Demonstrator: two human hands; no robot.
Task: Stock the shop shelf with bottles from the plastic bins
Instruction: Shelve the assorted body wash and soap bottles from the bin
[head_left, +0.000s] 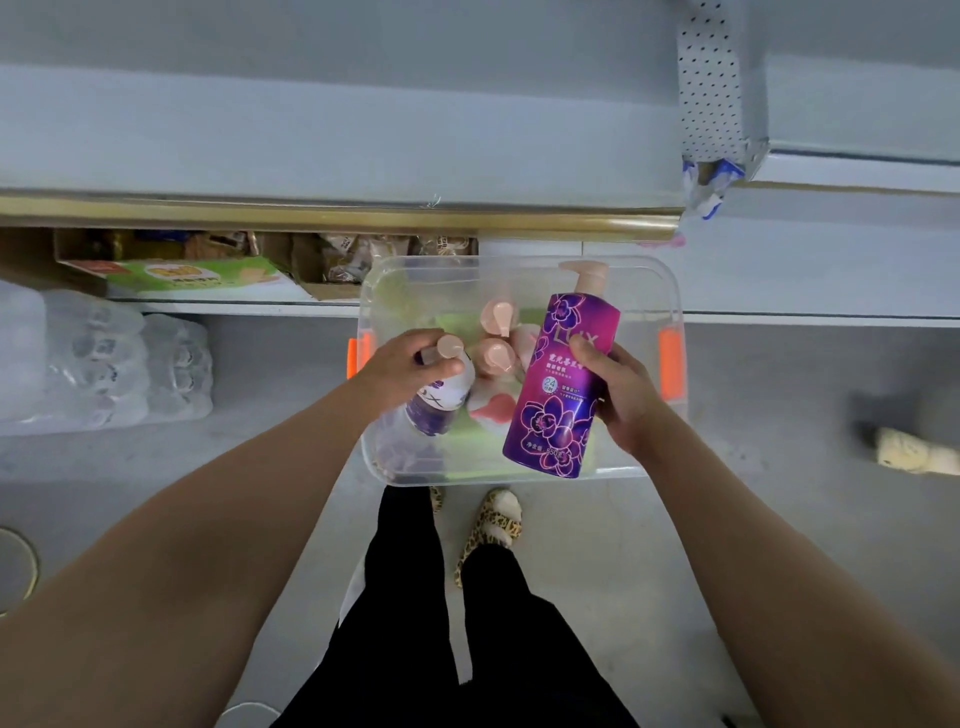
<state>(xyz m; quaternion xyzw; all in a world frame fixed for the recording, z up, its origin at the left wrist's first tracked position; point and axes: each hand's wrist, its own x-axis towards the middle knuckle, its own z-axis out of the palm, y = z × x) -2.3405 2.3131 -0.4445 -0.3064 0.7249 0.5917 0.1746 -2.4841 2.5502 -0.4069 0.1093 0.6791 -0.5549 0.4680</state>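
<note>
**Both hands on bottles above the bin**

A pale grey metal shop shelf (363, 156) with a brass-coloured front strip runs across the top of the view. Below it, on the floor, stands a clear rectangular plastic bin (670, 283) with orange latches at both ends.

Left of the bin lies a shrink-wrapped pack of clear water bottles (104, 364). A low shelf behind it holds an open cardboard box of snack packets (182, 270).

The right hand (628, 400) holds a tall purple flower-printed pump bottle (561, 384) over the right half of the bin. The fingers curl round its side and the thumb lies on the label. The bottle tilts, with its pink pump toward the shelf.

The left hand (402, 369) grips a smaller white and purple pump bottle (441, 410) by the neck, over the left half of the bin.

Between the two, several pink-capped pump bottles (496, 358) stand inside the bin. Leopard-print slippers (493, 525) show just beside the bin's near rim.
</note>
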